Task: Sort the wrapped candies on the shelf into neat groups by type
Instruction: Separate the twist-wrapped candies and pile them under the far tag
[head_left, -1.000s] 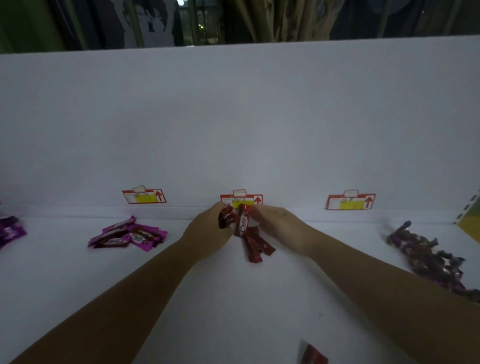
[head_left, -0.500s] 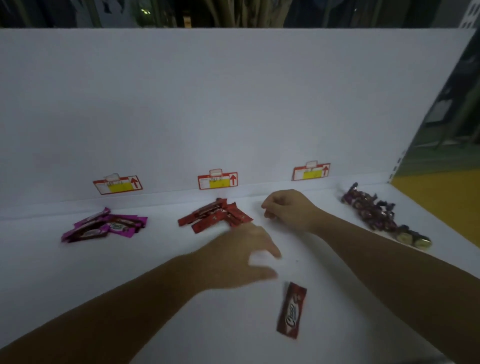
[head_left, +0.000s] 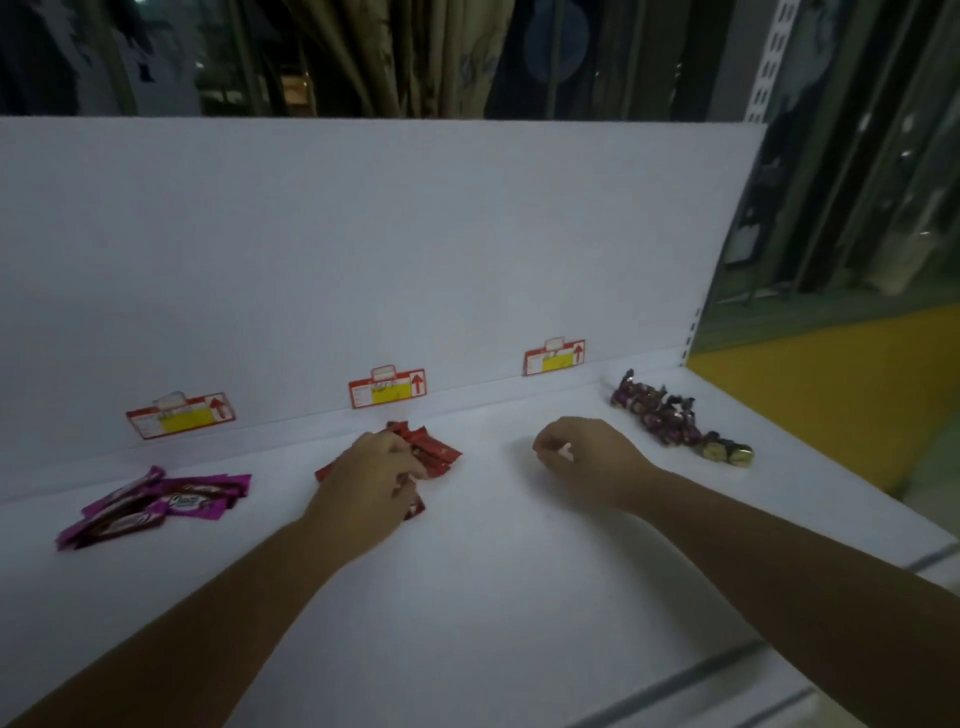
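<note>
Three candy groups lie along the back of the white shelf (head_left: 498, 597). Magenta-wrapped bars (head_left: 171, 506) sit at the left, red-wrapped bars (head_left: 435, 450) in the middle, and dark purple twist-wrapped candies (head_left: 657, 415) at the right. My left hand (head_left: 371, 480) rests on the near side of the red pile. Its fingers curl round a red bar whose end (head_left: 416, 508) shows beneath them. My right hand (head_left: 589, 457) rests on the shelf between the red pile and the twist candies, curled into a fist with nothing visible in it.
Three red and yellow price tags (head_left: 181, 415) (head_left: 387, 388) (head_left: 555, 357) hang on the white back panel (head_left: 363, 234). Two gold-wrapped candies (head_left: 727, 453) end the right-hand row. The shelf's right edge drops off beside a yellow floor (head_left: 831, 395).
My left hand took the single red bar from the shelf's front and carried it back to the red pile. My right hand stayed curled on the shelf. The camera view shifted left and down.
</note>
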